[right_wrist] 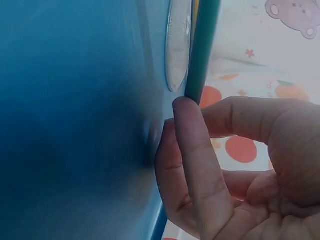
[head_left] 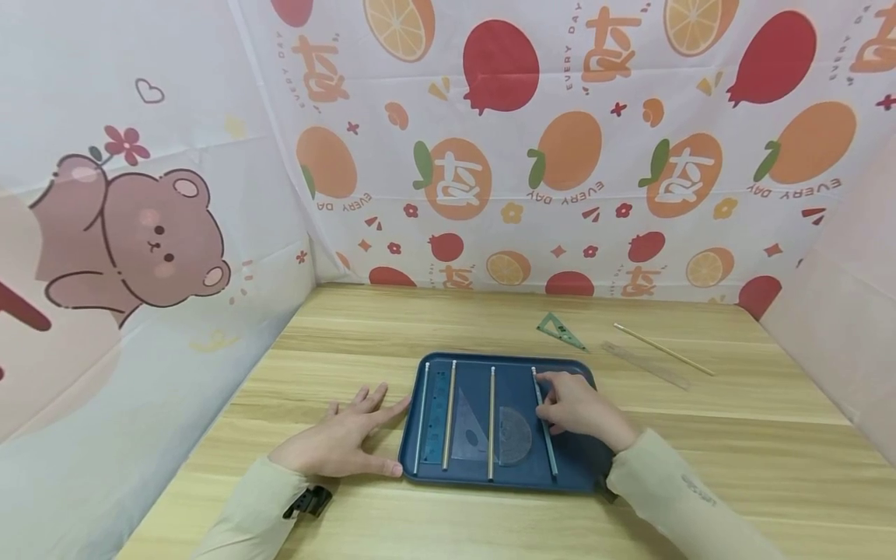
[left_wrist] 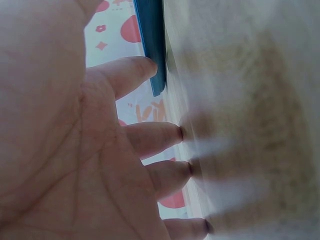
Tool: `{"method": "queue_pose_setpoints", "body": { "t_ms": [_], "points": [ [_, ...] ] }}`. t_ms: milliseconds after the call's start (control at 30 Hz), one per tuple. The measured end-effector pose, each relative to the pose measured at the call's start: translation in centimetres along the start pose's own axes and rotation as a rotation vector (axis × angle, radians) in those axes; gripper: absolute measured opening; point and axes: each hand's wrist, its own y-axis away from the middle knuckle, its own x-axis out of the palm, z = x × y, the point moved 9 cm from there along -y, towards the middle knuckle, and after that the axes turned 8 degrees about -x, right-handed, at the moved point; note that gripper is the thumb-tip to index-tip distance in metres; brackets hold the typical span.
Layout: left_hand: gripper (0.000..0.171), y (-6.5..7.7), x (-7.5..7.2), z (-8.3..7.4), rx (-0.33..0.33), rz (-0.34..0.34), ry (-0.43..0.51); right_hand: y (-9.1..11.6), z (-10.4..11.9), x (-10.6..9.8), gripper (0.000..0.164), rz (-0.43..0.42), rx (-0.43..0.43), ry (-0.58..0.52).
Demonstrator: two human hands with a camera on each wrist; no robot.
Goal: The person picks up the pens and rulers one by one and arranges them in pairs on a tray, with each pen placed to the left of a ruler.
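Head view: see green pencil (head_left: 550, 447) inside R part of tray (head_left: 577, 467); prob. light, stiff, a bit slippery, may roll, so best taken approx. mid-length. Pinched narrowly by R grip (head_left: 577, 403), nearer tray's far rim. Also L grip (head_left: 343, 437) spread wide, touching tray's L rim.

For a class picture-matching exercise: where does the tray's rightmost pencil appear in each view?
Head: the pencil slants down right of lower centre.
Left wrist: not in it.
Right wrist: the pencil, green, runs to the top edge, right of centre.
Shared landmark: the blue tray, in all three.
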Motion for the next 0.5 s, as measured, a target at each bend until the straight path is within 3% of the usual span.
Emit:
{"method": "queue_pose_setpoints", "body": {
  "t_ms": [500],
  "points": [
    [0.104,0.26,-0.1,-0.26,-0.007,0.012,0.006,-0.32,0.0,0.8,0.066,0.025,0.074,0.101]
  ]
}}
